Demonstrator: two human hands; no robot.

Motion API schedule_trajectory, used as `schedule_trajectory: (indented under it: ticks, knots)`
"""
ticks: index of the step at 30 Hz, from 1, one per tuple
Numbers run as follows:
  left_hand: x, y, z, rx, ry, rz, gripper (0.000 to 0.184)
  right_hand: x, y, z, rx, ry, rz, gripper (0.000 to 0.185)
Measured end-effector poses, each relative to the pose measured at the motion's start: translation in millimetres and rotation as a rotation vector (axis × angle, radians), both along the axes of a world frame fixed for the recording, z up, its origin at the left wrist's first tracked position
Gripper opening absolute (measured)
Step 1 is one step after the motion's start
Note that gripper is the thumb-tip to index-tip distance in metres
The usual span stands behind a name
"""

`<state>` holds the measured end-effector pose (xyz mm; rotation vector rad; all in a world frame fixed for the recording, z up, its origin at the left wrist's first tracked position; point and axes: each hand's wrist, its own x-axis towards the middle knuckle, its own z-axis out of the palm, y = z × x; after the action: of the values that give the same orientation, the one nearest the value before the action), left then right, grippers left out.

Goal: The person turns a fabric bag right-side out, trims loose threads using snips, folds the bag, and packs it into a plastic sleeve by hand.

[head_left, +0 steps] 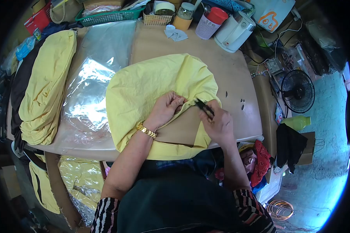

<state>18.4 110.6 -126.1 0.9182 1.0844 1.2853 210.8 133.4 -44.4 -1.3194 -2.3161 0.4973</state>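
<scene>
A yellow cloth bag with a wide strap loop lies on the table in front of me, its fabric loosely creased. My left hand, with a gold watch at the wrist, pinches the bag's edge between thumb and fingers. My right hand is closed around small black thread snips. Their tip points at the bag's edge, just right of my left fingers. Whether the blades touch the cloth I cannot tell. The strap's lower part curves along the table edge near my body.
Folded yellow cloth lies at the left, beside clear plastic sheets. A green basket, a lilac cup and a white kettle line the back. A black fan stands right. Below left, a carton holds plastic-wrapped yellow goods.
</scene>
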Motion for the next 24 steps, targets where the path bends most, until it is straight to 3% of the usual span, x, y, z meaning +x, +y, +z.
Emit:
schedule_trajectory:
  ticks: [14, 24]
  knots:
    - [0.7, -0.3, -4.2, 0.022, 0.094, 0.011, 0.021, -21.5, -1.8, 14.0, 0.045, -0.4, 0.098, 0.019]
    - [3.4, -1.4, -5.4, 0.059, 0.122, 0.004, 0.018, -20.7, -0.2, 10.9, 0.12, -0.399, 0.121, 0.02]
